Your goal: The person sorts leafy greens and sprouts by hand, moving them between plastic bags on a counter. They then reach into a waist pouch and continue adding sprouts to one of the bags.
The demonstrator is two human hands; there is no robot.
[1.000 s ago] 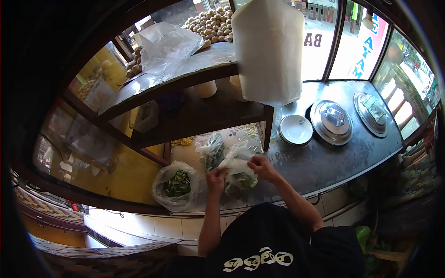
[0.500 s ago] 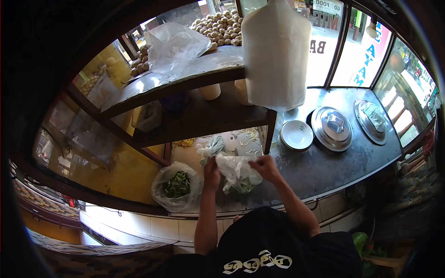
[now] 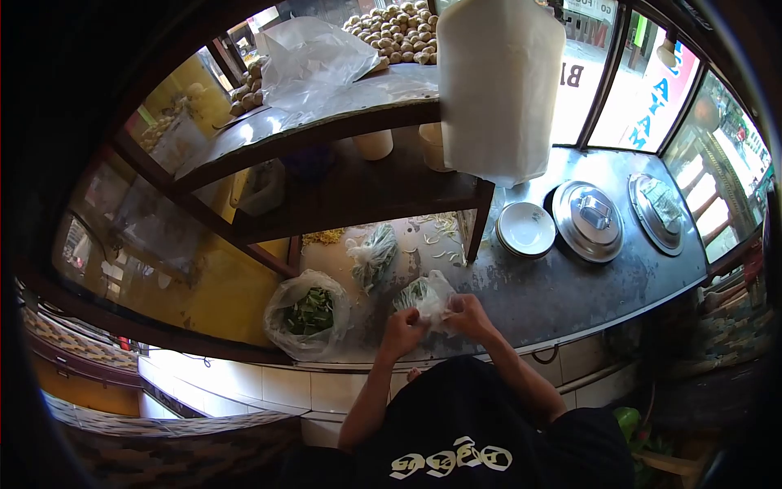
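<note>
Near the counter's front edge lies a small clear plastic bag (image 3: 433,292) with something green inside. My left hand (image 3: 405,330) pinches its near left side, and the fingers of my right hand (image 3: 470,316) are closed on its right side. Left of my hands, a larger open plastic bag (image 3: 277,328) holds cut leafy greens (image 3: 311,312). Behind, a second small plastic bag (image 3: 375,254) with green contents rests on the counter, touched by neither hand.
Stacked bowls (image 3: 526,229) and two metal lids (image 3: 588,222) (image 3: 656,213) stand to the right. A wooden shelf (image 3: 326,122) crosses above the work area, with a large white plastic bag (image 3: 501,90) hanging beside it. Yellow bits (image 3: 324,236) and pale shreds (image 3: 440,224) lie farther back.
Both hands have come down and nearer to me with the small plastic bag, now low over the counter. My left hand has moved away from the other small bag behind.
</note>
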